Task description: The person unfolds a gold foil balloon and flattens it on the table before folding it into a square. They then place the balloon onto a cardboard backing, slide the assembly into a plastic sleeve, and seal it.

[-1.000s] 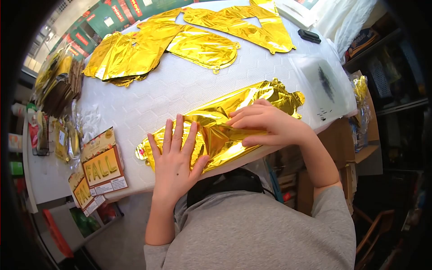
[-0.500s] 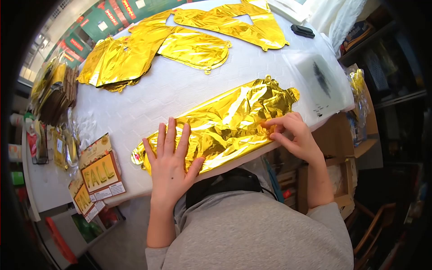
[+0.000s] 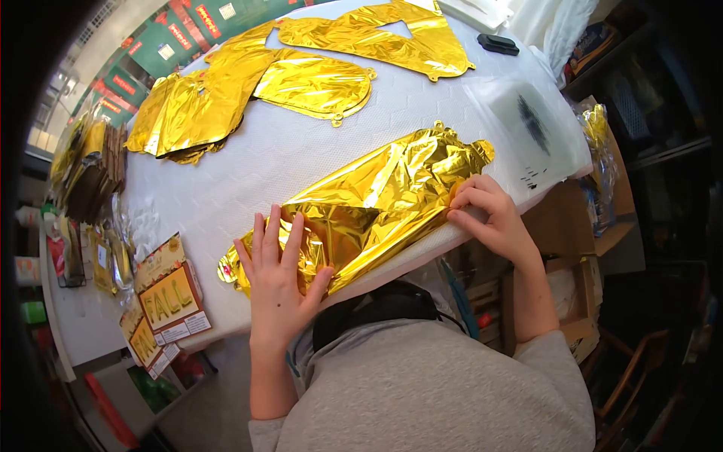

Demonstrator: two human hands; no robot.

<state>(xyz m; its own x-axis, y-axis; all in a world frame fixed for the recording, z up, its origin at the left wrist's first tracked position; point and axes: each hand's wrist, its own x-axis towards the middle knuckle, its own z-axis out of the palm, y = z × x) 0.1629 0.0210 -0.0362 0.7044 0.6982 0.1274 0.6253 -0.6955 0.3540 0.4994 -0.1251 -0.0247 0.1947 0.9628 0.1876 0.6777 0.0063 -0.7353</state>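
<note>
A flat, crinkled gold foil balloon (image 3: 399, 177) lies slantwise along the front edge of the white-covered table. My left hand (image 3: 282, 275) rests on its left end with the fingers spread, palm down. At the near right edge, my right hand (image 3: 486, 215) pinches the foil between thumb and fingers. A crease runs across the foil between both hands. Farther back lie more flat gold foil balloons, one rounded with small tabs (image 3: 316, 83), a layered pile (image 3: 192, 113) at the left and one with a hole (image 3: 429, 53).
Two "FALL" printed packages (image 3: 173, 297) hang over the table's left front corner. Clear plastic bags (image 3: 520, 135) lie at the right, near a black object (image 3: 498, 44). Stacked cardboard-backed packs (image 3: 86, 158) stand at the left. An open carton (image 3: 576, 294) is below the right edge.
My right hand has drawn the foil's near edge slightly, and the crumpled middle is now smoother with a long fold. My left hand stays on the left end. The view has shifted a little.
</note>
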